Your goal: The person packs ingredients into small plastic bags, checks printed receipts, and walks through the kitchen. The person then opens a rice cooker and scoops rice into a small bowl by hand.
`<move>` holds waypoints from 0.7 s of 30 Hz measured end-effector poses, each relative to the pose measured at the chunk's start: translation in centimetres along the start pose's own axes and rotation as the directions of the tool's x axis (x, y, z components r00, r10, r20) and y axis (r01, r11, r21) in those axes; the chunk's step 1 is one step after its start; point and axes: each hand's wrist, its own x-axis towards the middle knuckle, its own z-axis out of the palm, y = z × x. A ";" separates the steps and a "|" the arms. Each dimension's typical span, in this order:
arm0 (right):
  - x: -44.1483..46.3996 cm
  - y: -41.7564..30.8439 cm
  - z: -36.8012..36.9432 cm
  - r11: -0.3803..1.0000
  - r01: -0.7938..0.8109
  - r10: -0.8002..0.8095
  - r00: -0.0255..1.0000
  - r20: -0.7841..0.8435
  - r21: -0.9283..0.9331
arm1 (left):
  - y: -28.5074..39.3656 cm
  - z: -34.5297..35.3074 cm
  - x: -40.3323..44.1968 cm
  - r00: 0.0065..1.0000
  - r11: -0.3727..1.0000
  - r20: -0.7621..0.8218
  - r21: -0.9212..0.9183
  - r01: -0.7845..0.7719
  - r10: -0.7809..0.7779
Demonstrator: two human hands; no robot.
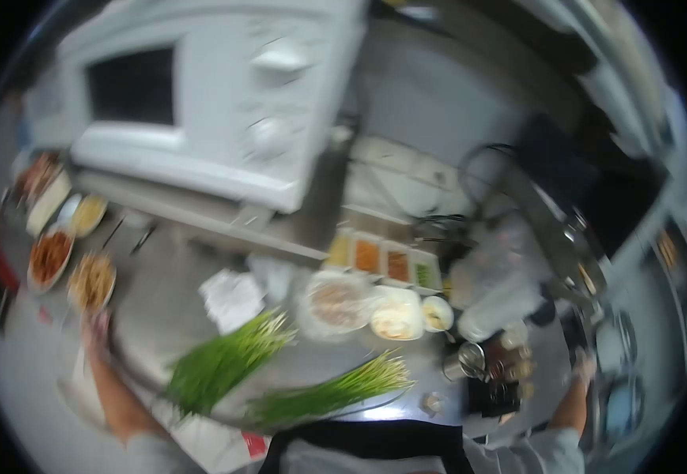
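My left hand [97, 330] is at the near edge of a bowl of pale strips [92, 282]. Blur hides whether its fingers grip the rim or only touch it. Beside that bowl stands an oval dish of reddish-orange food [50, 257]. Far off to the right, my right hand [584, 368] is stretched out close to the dark counter edge, its fingers smeared. Between my arms lie two bunches of green chives, one on the left [221, 363] and one nearer the middle [332, 391], pale ends pointing right.
A white microwave [217, 103] stands on a raised metal shelf [201, 213]. Along the back are a spice tray [381, 259], a plastic-covered bowl [333, 304], a white tub [397, 314] and crumpled white paper [231, 299]. A metal canister [464, 363] and several jars stand at right.
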 end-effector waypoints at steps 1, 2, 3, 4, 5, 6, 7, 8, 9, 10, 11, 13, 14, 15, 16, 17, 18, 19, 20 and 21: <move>-0.7 -1.6 -0.9 0.986 0.001 0.010 0.998 -0.065 0.168 | -0.5 -1.7 1.3 0.998 0.999 0.041 -0.025 -0.044 0.045; -1.7 -3.8 -1.8 0.983 -0.106 0.117 0.991 -0.071 0.147 | -0.1 -1.6 1.3 0.996 0.998 0.071 0.046 -0.052 0.049; -3.6 -6.8 -3.7 0.962 -0.130 0.160 0.981 -0.110 0.240 | 0.1 -1.0 -0.4 0.927 0.969 0.317 0.075 -0.237 0.202; -3.6 -7.6 -4.5 0.964 -0.168 0.189 0.978 -0.085 0.205 | -0.1 -1.3 0.6 0.958 0.965 0.236 0.164 -0.202 0.161; -3.6 -8.2 -5.2 0.966 -0.195 0.208 0.976 -0.062 0.169 | -0.2 -1.7 2.0 0.982 0.955 0.138 0.250 -0.158 0.126; -4.3 -9.0 -6.0 0.943 -0.186 0.228 0.965 -0.132 0.275 | -0.1 -0.9 2.4 0.990 0.959 0.067 0.250 -0.135 0.122; -4.9 -9.9 -7.1 0.912 -0.162 0.251 0.947 -0.201 0.376 | 0.0 0.0 2.3 0.993 0.962 -0.010 0.249 -0.113 0.119; -5.1 -10.3 -7.9 0.901 -0.152 0.279 0.921 -0.274 0.408 | 0.2 1.1 2.0 0.990 0.965 -0.089 0.247 -0.088 0.113; -5.2 -10.6 -8.7 0.890 -0.138 0.306 0.887 -0.345 0.435 | 0.2 2.1 1.4 0.981 0.969 -0.134 0.223 -0.109 0.141; -5.1 -10.6 -9.2 0.880 -0.121 0.332 0.848 -0.412 0.459 | 0.4 3.9 -0.2 0.969 0.971 -0.181 0.199 -0.130 0.167; -4.8 -10.4 -9.4 0.849 -0.043 0.333 0.816 -0.472 0.526 | 0.8 5.3 -1.2 0.954 0.973 -0.231 0.178 -0.150 0.190; -4.1 -10.4 -10.0 0.773 0.131 0.342 0.738 -0.582 0.621 | 0.1 1.6 1.3 0.983 0.918 -0.057 0.371 -0.139 0.172; -4.0 -10.6 -10.6 0.792 0.128 0.343 0.716 -0.608 0.597 | -0.1 0.2 2.1 0.988 0.875 0.025 0.462 -0.145 0.151; -4.2 -11.6 -11.9 0.810 0.127 0.339 0.695 -0.635 0.572 | 0.0 0.1 1.7 0.996 0.915 -0.020 0.398 -0.072 0.086; -4.6 -12.5 -13.2 0.828 0.126 0.333 0.674 -0.659 0.547 | 0.2 0.0 0.7 0.998 0.944 -0.061 0.329 0.003 0.018; -5.1 -13.0 -14.3 0.842 0.104 0.329 0.678 -0.657 0.529 | 0.5 -0.4 0.4 0.994 0.963 -0.096 0.258 0.075 -0.051; -5.7 -13.4 -15.3 0.856 0.081 0.325 0.683 -0.654 0.510 | 0.9 -0.6 0.4 0.979 0.979 -0.199 0.182 0.088 -0.051; -6.1 -13.5 -15.9 0.871 0.060 0.319 0.687 -0.653 0.488 | 0.9 -1.0 0.8 0.952 0.990 -0.298 0.103 0.099 -0.064; -6.3 -13.1 -15.9 0.879 0.049 0.315 0.687 -0.655 0.475 | 1.1 -0.8 0.7 0.916 0.995 -0.394 0.023 0.094 -0.077; -6.6 -12.6 -16.0 0.887 0.039 0.311 0.687 -0.657 0.461 | 1.4 -3.5 3.8 0.992 0.993 0.051 0.014 0.119 -0.119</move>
